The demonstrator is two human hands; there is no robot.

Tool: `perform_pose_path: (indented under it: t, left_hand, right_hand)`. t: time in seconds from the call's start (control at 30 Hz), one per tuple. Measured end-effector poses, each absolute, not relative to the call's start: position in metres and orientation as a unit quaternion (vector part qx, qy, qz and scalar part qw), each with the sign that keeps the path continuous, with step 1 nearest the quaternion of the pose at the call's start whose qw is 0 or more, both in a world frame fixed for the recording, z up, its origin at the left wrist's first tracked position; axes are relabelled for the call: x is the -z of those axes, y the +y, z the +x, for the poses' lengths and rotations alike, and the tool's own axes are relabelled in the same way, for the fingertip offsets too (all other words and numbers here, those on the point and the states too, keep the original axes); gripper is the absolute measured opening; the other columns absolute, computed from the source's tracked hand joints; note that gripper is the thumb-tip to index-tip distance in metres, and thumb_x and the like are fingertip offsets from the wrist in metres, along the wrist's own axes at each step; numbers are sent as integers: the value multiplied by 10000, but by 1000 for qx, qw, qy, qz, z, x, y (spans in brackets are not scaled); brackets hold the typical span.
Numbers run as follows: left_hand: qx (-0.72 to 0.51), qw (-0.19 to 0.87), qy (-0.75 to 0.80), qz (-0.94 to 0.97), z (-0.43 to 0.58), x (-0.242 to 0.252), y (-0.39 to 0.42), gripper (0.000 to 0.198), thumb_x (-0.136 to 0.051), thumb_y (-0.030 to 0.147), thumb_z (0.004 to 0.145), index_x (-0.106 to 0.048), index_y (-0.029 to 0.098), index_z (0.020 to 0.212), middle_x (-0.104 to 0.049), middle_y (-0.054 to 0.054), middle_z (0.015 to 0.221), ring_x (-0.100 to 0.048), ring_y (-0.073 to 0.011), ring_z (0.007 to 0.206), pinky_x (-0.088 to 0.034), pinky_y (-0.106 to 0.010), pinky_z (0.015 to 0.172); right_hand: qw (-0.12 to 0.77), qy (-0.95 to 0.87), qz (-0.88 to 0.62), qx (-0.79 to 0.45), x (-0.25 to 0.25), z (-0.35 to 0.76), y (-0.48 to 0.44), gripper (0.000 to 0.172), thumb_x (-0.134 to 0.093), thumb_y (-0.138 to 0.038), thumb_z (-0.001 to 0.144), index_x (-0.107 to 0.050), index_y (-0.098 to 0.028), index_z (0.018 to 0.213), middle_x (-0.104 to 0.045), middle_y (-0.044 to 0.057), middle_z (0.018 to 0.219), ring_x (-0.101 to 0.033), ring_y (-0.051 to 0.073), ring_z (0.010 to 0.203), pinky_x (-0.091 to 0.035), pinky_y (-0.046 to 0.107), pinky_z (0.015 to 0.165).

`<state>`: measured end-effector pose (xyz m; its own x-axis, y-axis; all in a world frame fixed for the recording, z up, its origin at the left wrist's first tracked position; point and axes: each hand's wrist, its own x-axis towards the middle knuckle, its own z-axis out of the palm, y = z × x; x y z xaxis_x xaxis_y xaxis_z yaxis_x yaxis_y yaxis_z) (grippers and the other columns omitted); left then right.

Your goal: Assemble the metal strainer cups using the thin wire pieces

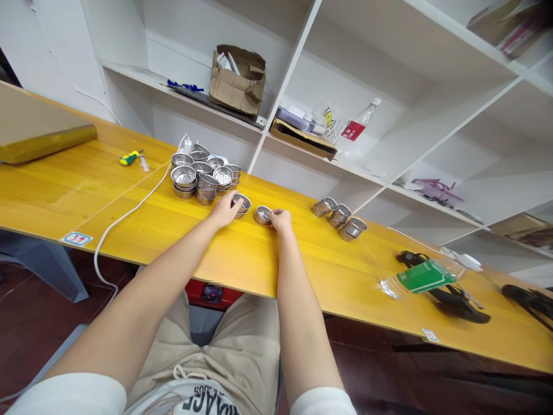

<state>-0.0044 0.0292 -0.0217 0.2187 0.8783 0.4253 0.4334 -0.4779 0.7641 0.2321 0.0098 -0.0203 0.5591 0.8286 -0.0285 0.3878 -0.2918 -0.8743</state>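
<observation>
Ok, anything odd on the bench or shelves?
A clear plastic bottle with a green label lies on its side across a black strap-like item, at the right end of the yellow wooden bench. Above, a torn brown cardboard box sits on the white shelf, its flaps ragged.

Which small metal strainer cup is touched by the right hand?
The lone strainer cup at the fingertips of the right hand; the other cup by the left hand sits nearer the pile.
</observation>
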Motion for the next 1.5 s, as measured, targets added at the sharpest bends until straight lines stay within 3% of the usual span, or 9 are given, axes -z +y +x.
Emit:
perform_pose_path:
  t: [0.2, 0.4, 0.77, 0.97, 1.1, 1.2, 1.27, 1.37, 1.5]
  left_hand:
    - [-438, 266, 442, 736, -5, 20, 29, 608, -492, 508, 979, -540, 148, 1466, -599, -153, 1486, -575, -297, 1362, -412, -438, 1195]
    - [-408, 328, 385, 760, -1, 25, 32, 631, -418, 517, 1000, -518, 164, 1513, -552, -114, 1553, -519, -268, 1442, -365, -417, 1240]
    - [-448, 365, 344, 740, 2, 31, 34, 678, -264, 636, 1042, -582, 210, 1463, -589, -70, 1522, -515, -231, 1447, -345, -398, 1255]
    - [-450, 370, 355, 731, 2, 30, 33, 627, -351, 609, 1029, -633, 202, 1414, -623, -73, 1485, -531, -270, 1426, -360, -412, 1245]
    - [-455, 380, 352, 725, 3, 31, 36, 595, -306, 515, 1050, -627, 168, 1410, -621, -84, 1484, -532, -255, 1420, -343, -391, 1248]
    - [-451, 380, 371, 717, 3, 32, 39, 529, -348, 425, 1032, -634, 163, 1391, -646, -92, 1449, -567, -255, 1376, -378, -393, 1221]
    - [-443, 376, 388, 715, 3, 32, 41, 489, -386, 383, 1013, -654, 170, 1361, -668, -93, 1416, -593, -262, 1337, -403, -406, 1201]
    - [-434, 364, 410, 715, 3, 32, 41, 430, -432, 314, 978, -690, 190, 1299, -698, -79, 1368, -619, -266, 1292, -431, -416, 1177]
    - [-434, 345, 425, 715, 2, 32, 41, 405, -435, 214, 932, -704, 177, 1233, -734, -86, 1273, -658, -257, 1206, -476, -414, 1125]
  right_hand:
    - [509, -369, -726, -280, 8, 225, 4, 198, -786, -155, 753, -595, -188, 793, -626, -19, 640, -560, 109, 456, -525, 241, 488]
    - [620, -401, -585, -337, -10, 207, -1, 269, -814, -359, 769, -624, -185, 845, -655, -9, 755, -590, 94, 579, -560, 226, 575]
    - [559, -483, -593, -319, -14, 177, -7, 248, -724, -403, 838, -689, -160, 800, -584, -26, 560, -488, 101, 443, -438, 237, 455]
    - [563, -468, -596, -329, -17, 175, -7, 231, -704, -384, 855, -661, -167, 791, -585, -23, 588, -496, 100, 475, -429, 227, 458]
    - [549, -481, -600, -329, -19, 178, -13, 407, -722, -578, 813, -677, -177, 866, -674, 29, 797, -598, 133, 650, -426, 218, 473]
    - [514, -517, -597, -335, -17, 181, -17, 584, -771, -652, 738, -674, -201, 1095, -715, 71, 1073, -661, 191, 905, -507, 241, 596]
    - [486, -551, -587, -339, -13, 182, -16, 729, -849, -607, 671, -619, -217, 1242, -697, 86, 1206, -660, 220, 1044, -565, 304, 786]
    - [458, -602, -570, -320, -6, 181, -14, 963, -950, -476, 549, -529, -226, 1378, -655, 99, 1313, -627, 258, 1195, -501, 404, 1065]
    - [447, -618, -563, -318, -1, 182, -12, 1166, -950, -347, 527, -374, -217, 1532, -614, 123, 1367, -607, 288, 1255, -444, 455, 1152]
